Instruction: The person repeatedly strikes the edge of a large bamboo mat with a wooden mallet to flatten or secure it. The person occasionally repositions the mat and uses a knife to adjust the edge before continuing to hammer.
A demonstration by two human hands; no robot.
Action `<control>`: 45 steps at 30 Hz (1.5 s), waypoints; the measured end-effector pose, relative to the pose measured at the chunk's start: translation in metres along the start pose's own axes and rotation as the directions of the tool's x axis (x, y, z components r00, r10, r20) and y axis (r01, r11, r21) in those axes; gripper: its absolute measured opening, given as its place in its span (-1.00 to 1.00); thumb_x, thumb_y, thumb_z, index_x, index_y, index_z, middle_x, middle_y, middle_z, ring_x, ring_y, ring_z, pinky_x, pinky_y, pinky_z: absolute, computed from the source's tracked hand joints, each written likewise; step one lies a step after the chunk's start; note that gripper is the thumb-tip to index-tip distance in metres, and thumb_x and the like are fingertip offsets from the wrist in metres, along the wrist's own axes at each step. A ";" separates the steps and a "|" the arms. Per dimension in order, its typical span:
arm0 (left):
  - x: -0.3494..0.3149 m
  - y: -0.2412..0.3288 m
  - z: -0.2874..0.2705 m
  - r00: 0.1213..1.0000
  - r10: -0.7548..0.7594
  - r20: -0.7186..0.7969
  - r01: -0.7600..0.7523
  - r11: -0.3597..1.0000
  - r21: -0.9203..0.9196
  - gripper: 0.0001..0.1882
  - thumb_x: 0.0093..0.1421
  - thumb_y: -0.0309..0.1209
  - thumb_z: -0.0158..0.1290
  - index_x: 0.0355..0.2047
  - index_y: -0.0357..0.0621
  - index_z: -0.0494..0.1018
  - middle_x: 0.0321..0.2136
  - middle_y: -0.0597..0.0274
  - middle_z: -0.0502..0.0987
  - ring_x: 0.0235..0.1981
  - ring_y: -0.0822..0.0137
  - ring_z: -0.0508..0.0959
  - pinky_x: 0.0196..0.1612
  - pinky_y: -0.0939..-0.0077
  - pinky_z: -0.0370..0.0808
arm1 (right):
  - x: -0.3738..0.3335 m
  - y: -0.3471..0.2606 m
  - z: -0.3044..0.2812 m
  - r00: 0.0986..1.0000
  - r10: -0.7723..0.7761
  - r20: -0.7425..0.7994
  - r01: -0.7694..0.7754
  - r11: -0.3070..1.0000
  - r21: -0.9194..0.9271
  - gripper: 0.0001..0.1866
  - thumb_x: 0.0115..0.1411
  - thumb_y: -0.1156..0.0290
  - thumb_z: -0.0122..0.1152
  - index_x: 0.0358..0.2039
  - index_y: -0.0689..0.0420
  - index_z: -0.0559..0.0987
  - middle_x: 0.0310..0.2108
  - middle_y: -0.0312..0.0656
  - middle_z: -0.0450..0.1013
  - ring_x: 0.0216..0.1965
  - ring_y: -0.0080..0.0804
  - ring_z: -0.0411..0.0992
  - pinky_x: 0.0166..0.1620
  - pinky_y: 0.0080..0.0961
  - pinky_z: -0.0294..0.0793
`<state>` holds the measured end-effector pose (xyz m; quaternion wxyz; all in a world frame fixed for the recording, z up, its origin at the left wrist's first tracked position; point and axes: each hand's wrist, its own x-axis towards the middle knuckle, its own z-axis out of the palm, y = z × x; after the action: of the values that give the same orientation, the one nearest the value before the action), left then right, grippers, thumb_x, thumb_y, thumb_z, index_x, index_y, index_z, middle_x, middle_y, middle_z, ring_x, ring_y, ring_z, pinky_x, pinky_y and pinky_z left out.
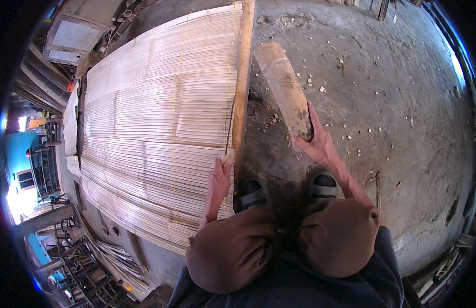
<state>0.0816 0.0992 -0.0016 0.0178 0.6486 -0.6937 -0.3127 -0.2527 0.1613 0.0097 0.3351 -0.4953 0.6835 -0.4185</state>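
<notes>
My left hand [219, 177] is closed around the pale handle of a tool with a long, thin dark blade [231, 120]. The blade points away from me, along the right edge of a wide mat of pale slats [145, 113]. Whether it is a knife or a saw, I cannot make out. In my right hand [316, 143] is the near end of a thick, worn length of bamboo or wood [281, 77], with dark spots by my fingers. It slants away to the left above the floor. Yellowish cords run across the slats of the mat.
A long wooden beam [244, 66] lies along the mat's right edge. Small offcuts [322, 89] are scattered over the grey floor [402, 128]. My sandalled feet [253, 192] are between the mat and the open floor. Bundled strips [120, 262] lie at the lower left.
</notes>
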 end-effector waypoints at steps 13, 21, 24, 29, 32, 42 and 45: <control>-0.014 -0.006 0.015 1.000 -0.002 -0.021 -0.001 0.992 -0.123 -0.58 0.44 -0.10 -0.10 -0.06 -0.28 0.31 -0.38 -0.41 0.56 -0.27 -0.49 0.52 -0.25 -0.25 0.41 | 0.042 -0.118 -0.002 0.807 -0.466 -0.364 0.546 0.823 0.155 0.17 0.04 0.25 0.46 0.48 0.15 -0.14 0.19 0.29 0.29 0.18 0.17 0.39 0.17 -0.07 0.44; -0.016 0.003 0.009 0.995 -0.094 0.043 0.095 0.995 -0.020 -0.56 0.43 -0.06 -0.11 -0.06 -0.27 0.30 -0.37 -0.49 0.54 -0.23 -0.52 0.50 -0.23 -0.29 0.39 | 0.011 0.008 0.033 0.954 0.036 0.296 0.020 0.982 -0.186 0.12 0.05 0.20 0.42 0.51 -0.21 -0.09 -0.13 0.28 0.48 -0.11 0.35 0.51 0.01 0.02 0.50; -0.011 0.017 -0.008 0.987 -0.124 0.103 0.128 0.991 -0.034 -0.55 0.44 -0.05 -0.11 -0.08 -0.28 0.30 -0.37 -0.49 0.53 -0.23 -0.52 0.49 -0.22 -0.30 0.41 | 0.009 0.010 0.026 0.988 -0.021 0.151 0.033 0.996 -0.080 0.13 0.04 0.21 0.42 0.51 -0.23 -0.10 -0.09 0.26 0.49 -0.08 0.28 0.53 0.01 -0.03 0.52; -0.022 0.008 0.004 0.998 -0.055 0.007 0.055 0.998 0.039 -0.53 0.43 -0.03 -0.12 -0.09 -0.28 0.30 -0.35 -0.50 0.54 -0.20 -0.53 0.49 -0.20 -0.29 0.41 | 0.003 -0.006 0.017 0.996 -0.009 0.091 0.007 1.000 0.024 0.11 0.05 0.27 0.42 0.51 -0.10 -0.07 0.06 0.18 0.48 0.05 0.12 0.52 0.08 -0.16 0.50; -0.023 0.007 0.014 0.998 -0.028 -0.052 0.030 0.999 0.042 -0.53 0.43 -0.03 -0.12 -0.10 -0.29 0.30 -0.36 -0.51 0.54 -0.20 -0.53 0.49 -0.20 -0.29 0.40 | -0.002 -0.017 0.011 0.996 -0.042 0.083 0.039 0.999 0.036 0.09 0.08 0.37 0.41 0.50 -0.02 -0.06 0.15 0.08 0.46 0.15 -0.06 0.49 0.15 -0.27 0.46; -0.040 -0.027 0.003 0.996 -0.010 0.090 0.014 0.999 -0.051 -0.63 0.43 -0.14 -0.15 0.03 -0.16 0.35 -0.50 -0.21 0.45 -0.45 -0.21 0.58 -0.38 -0.09 0.47 | 0.026 -0.122 -0.026 0.949 -0.294 -0.110 0.308 0.941 0.141 0.14 0.03 0.28 0.45 0.49 0.12 -0.09 0.13 0.23 0.41 0.11 0.13 0.48 0.13 -0.16 0.48; -0.037 -0.014 0.021 0.983 -0.071 0.166 0.097 0.984 -0.150 -0.61 0.44 -0.09 -0.14 -0.01 -0.19 0.33 -0.49 -0.26 0.49 -0.43 -0.23 0.59 -0.37 -0.10 0.46 | 0.036 -0.139 -0.025 0.837 -0.412 -0.359 0.511 0.823 0.247 0.17 0.04 0.26 0.46 0.48 0.20 -0.14 0.21 0.26 0.31 0.21 0.15 0.37 0.19 -0.12 0.42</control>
<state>0.0909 0.1418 -0.0107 0.0000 0.6467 -0.6379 -0.4182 -0.2301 0.1108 0.1442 0.1972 -0.5166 0.5023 -0.6648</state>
